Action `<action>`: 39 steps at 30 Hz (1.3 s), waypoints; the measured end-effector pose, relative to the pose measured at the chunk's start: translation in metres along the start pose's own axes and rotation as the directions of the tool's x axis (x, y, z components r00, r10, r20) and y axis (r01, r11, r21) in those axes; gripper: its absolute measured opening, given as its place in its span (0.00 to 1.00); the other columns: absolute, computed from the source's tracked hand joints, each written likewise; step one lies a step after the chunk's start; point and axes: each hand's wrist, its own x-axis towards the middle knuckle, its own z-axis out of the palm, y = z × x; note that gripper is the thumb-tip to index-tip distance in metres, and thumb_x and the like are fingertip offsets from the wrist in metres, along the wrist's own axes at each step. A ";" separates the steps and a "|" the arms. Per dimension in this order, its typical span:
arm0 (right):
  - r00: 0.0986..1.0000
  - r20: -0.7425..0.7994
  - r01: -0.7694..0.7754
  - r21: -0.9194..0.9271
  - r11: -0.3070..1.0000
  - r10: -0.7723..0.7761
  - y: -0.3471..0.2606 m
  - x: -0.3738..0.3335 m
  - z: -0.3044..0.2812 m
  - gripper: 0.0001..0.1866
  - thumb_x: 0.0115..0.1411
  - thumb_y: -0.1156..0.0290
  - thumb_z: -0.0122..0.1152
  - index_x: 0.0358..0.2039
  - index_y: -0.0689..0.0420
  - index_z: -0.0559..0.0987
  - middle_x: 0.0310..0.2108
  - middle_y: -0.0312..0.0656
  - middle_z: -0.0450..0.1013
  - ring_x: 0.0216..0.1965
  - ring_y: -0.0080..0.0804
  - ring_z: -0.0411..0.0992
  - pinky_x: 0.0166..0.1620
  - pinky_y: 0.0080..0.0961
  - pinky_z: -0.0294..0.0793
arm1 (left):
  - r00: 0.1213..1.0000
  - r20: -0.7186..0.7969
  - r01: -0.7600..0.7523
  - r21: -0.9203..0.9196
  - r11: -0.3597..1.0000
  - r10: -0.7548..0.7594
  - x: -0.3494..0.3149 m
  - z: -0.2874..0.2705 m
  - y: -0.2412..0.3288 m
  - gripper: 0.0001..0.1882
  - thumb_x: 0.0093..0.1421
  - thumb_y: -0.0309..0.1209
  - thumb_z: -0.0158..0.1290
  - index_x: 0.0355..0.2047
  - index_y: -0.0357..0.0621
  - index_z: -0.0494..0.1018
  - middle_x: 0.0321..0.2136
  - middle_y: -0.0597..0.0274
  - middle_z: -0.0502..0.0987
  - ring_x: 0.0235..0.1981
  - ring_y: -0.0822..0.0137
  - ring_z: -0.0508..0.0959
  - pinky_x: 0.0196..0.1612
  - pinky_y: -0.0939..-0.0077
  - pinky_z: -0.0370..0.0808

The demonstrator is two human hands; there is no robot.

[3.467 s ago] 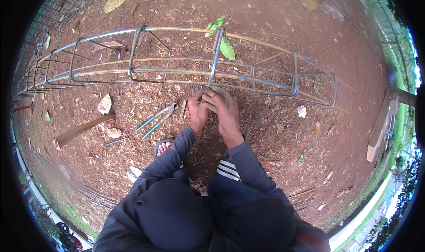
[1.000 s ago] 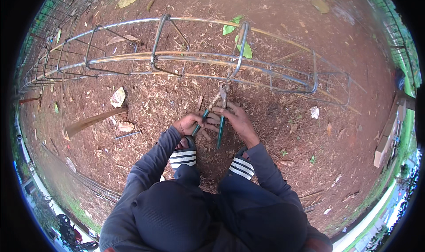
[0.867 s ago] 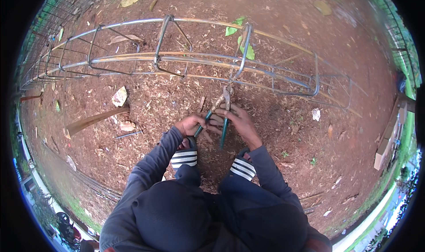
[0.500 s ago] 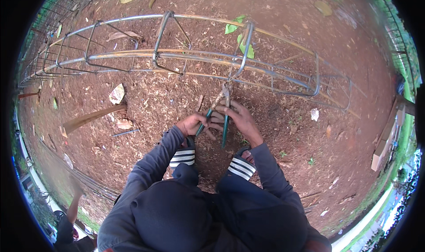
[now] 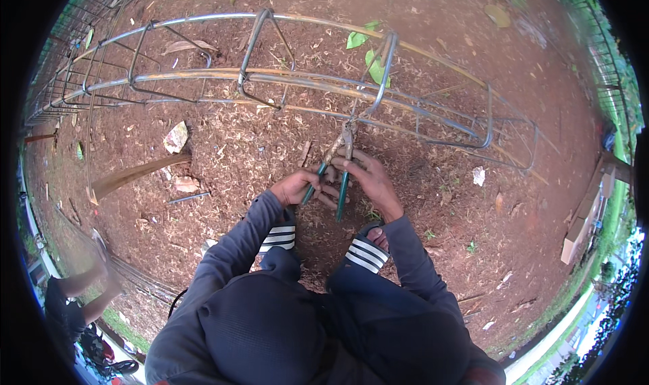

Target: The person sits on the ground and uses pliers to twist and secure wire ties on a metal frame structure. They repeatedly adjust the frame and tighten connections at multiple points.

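Holds the green-handled pincers [image 5: 348, 136] between both hands, with head pointing away from the body, close to the near side of the steel cage [image 5: 297, 81], beside one stirrup [image 5: 384, 77]; cannot tell if touching. Pinches the left handle [image 5: 307, 196] in the left hand [image 5: 296, 186], the right handle [image 5: 342, 196] between thumb and fingers of the right hand [image 5: 373, 181]. Reaches forward with both sleeved forearms [image 5: 245, 226], converging toward the tool.
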 end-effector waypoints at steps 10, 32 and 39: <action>1.000 -0.006 -0.026 0.038 0.999 0.026 0.007 0.001 0.005 0.19 0.69 0.56 0.63 0.51 0.54 0.85 0.46 0.42 0.83 0.48 0.33 0.80 0.55 0.32 0.75 | 0.996 -0.093 0.019 0.047 0.999 -0.015 -0.003 0.005 0.004 0.29 0.49 0.24 0.49 0.56 0.41 0.66 0.53 0.41 0.75 0.54 0.43 0.81 0.56 0.41 0.83; 0.903 -0.389 -0.067 0.288 0.955 0.180 0.048 0.067 0.086 0.20 0.67 0.58 0.59 0.27 0.63 0.77 0.20 0.42 0.74 0.23 0.34 0.74 0.31 0.37 0.70 | 0.739 -0.424 0.229 0.888 0.398 0.523 -0.037 0.065 -0.021 0.43 0.64 0.43 0.59 0.70 0.27 0.57 0.59 0.29 0.73 0.59 0.38 0.77 0.61 0.53 0.74; 0.865 -0.465 -0.143 0.131 0.981 0.188 0.040 0.065 0.085 0.26 0.65 0.51 0.60 0.25 0.65 0.80 0.21 0.51 0.77 0.26 0.46 0.78 0.37 0.47 0.72 | 0.620 -0.474 0.400 0.876 0.268 0.625 -0.015 0.078 -0.028 0.30 0.62 0.33 0.60 0.60 0.29 0.66 0.40 0.32 0.80 0.43 0.38 0.83 0.46 0.49 0.79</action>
